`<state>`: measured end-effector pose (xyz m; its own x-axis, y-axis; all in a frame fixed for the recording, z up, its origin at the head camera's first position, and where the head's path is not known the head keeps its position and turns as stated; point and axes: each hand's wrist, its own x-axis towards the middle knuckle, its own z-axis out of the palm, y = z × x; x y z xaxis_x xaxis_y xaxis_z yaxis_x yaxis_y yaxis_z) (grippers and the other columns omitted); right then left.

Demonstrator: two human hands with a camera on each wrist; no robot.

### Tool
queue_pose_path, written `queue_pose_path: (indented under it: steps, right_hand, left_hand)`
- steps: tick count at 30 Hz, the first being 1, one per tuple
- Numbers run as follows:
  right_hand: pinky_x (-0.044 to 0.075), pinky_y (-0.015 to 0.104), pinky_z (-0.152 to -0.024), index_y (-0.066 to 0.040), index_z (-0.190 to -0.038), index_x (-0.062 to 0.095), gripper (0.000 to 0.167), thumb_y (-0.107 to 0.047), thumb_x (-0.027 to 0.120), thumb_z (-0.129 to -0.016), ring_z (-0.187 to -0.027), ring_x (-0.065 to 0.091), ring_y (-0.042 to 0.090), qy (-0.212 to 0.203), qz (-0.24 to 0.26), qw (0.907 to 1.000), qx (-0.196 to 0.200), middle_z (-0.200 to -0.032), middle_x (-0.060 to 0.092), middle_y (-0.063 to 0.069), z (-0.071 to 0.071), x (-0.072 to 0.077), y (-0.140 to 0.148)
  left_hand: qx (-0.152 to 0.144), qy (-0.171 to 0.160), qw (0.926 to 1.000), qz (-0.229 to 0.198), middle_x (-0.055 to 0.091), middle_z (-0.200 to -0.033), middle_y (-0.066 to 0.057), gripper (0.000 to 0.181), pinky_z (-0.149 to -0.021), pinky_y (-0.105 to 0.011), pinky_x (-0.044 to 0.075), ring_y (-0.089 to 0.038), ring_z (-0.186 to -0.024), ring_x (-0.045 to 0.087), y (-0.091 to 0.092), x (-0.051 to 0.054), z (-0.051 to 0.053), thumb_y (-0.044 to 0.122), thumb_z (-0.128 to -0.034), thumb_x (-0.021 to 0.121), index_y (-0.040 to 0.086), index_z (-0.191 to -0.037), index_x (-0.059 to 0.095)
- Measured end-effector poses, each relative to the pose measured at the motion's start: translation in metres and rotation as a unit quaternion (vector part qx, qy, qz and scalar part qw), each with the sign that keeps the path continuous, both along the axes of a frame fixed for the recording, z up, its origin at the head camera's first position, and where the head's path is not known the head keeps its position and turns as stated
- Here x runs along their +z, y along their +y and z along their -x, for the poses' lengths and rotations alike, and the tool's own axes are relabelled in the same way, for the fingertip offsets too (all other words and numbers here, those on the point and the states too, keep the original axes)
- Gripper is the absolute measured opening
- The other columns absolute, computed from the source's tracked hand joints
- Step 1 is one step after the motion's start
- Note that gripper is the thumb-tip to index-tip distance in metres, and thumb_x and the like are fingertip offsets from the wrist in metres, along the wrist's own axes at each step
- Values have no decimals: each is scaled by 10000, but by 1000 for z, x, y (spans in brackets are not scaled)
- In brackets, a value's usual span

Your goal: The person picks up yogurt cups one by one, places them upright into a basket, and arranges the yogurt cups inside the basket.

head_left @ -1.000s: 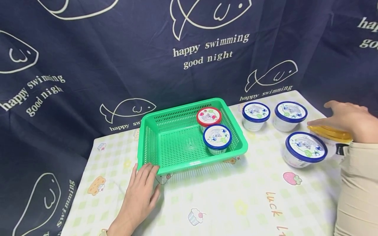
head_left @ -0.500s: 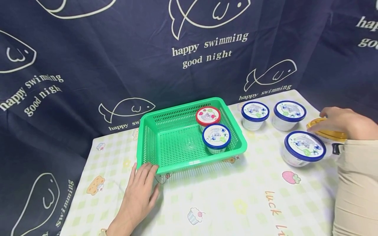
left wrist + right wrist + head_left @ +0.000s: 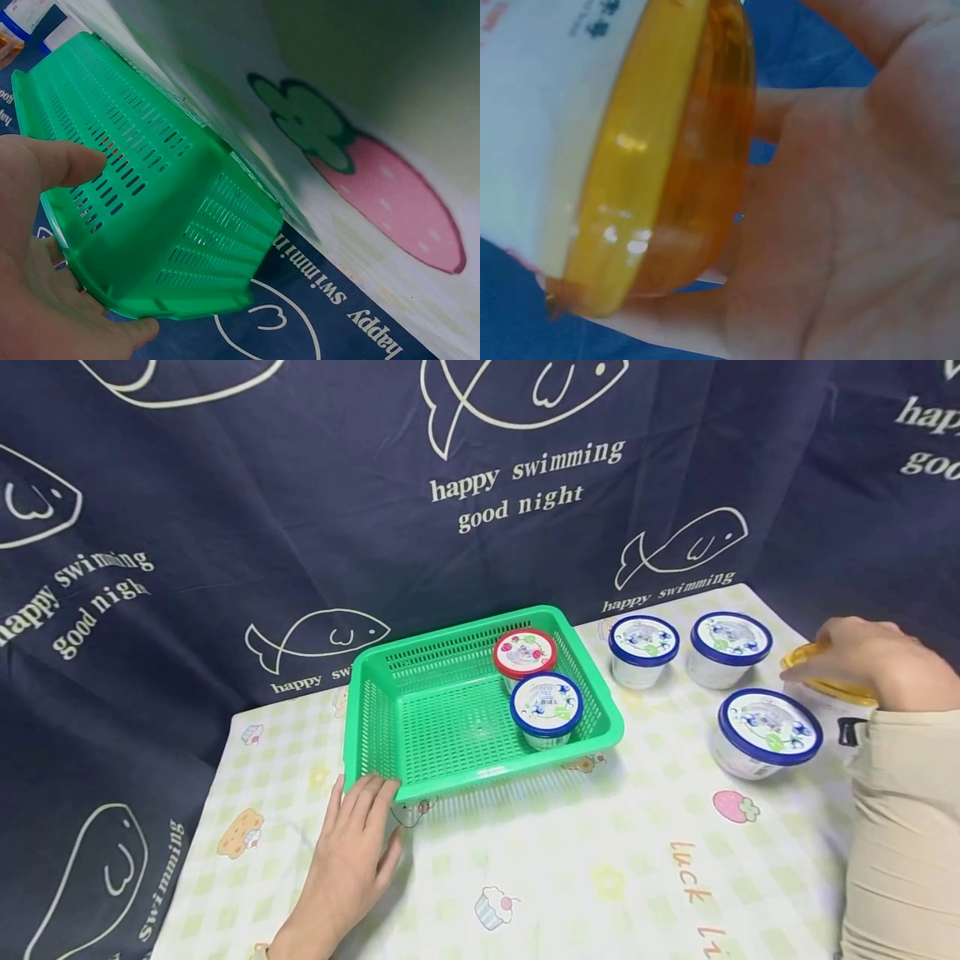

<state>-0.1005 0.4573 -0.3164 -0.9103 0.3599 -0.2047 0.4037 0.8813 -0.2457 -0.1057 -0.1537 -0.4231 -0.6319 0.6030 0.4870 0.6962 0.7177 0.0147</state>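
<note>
My left hand (image 3: 348, 860) is at the near left corner of a green plastic basket (image 3: 480, 772), its fingers over the rim. In the left wrist view the thumb (image 3: 67, 161) lies by the outer wall. Inside the basket, at its right end, stand a red-lidded tub (image 3: 525, 650) and a blue-lidded tub (image 3: 546, 702). At the table's right edge my right hand (image 3: 892, 664) grips a white tub with a see-through amber lid (image 3: 641, 180). Fingers reach round the lid in the right wrist view; part of the tub is out of that frame.
Three blue-lidded tubs stand right of the basket: two at the back, one (image 3: 645, 639) and another (image 3: 731, 637), and a wider one (image 3: 770, 727) nearer. A patterned tablecloth (image 3: 555, 860) covers the table. Behind hangs a dark blue fish-print cloth (image 3: 337, 485).
My right hand has come down onto the amber-lidded tub, closed round its lid and raised it slightly. My left hand stays at the basket's corner. The head view has shifted a little.
</note>
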Motion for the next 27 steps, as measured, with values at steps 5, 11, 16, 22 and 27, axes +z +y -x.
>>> queue_pose_path:
  steps: [5,11,16,22,27]
  right_hand:
    - [421,645,-678,112,-1180,501,784,-564,686,-829,-915,465,530,236,-179,9993,-234,-1035,528,350,0,7,-6]
    - [395,647,-703,111,-1220,466,748,-528,641,-873,-934,437,570,711,-401,9958,-425,-1057,495,369,-4,16,-14]
    - [310,704,-815,129,-1323,385,723,-436,593,-922,-990,344,617,1356,-449,9884,-521,-1148,396,412,-9,27,-28]
    - [147,750,-994,65,-1441,380,678,-314,584,-917,-1175,244,720,2395,-324,9699,-291,-1380,273,452,-15,38,-47]
    - [119,755,-1023,-3,-1481,395,675,-359,563,-932,-1241,202,719,2726,-195,9619,-104,-1457,246,422,-17,44,-58]
  left_hand:
    - [-17,44,10000,-42,554,-1302,-209,572,-1171,-606,207,-389,-1301,459,0,0,0,216,-881,544,-22,-1397,479]
    - [-7,5,10000,0,552,-1305,-218,580,-1176,-603,197,-386,-1310,452,0,1,-1,218,-877,551,-25,-1399,479]
    - [-15,-47,10000,16,544,-1313,-221,579,-1175,-613,192,-393,-1316,446,-1,2,-2,215,-880,547,-27,-1400,477]
    - [-22,-90,10000,28,538,-1323,-221,580,-1172,-618,192,-391,-1325,437,-1,2,-2,211,-878,547,-30,-1401,480]
    - [-5,-65,10000,41,537,-1322,-219,575,-1179,-608,187,-388,-1328,434,-1,1,-1,226,-890,523,-25,-1405,478]
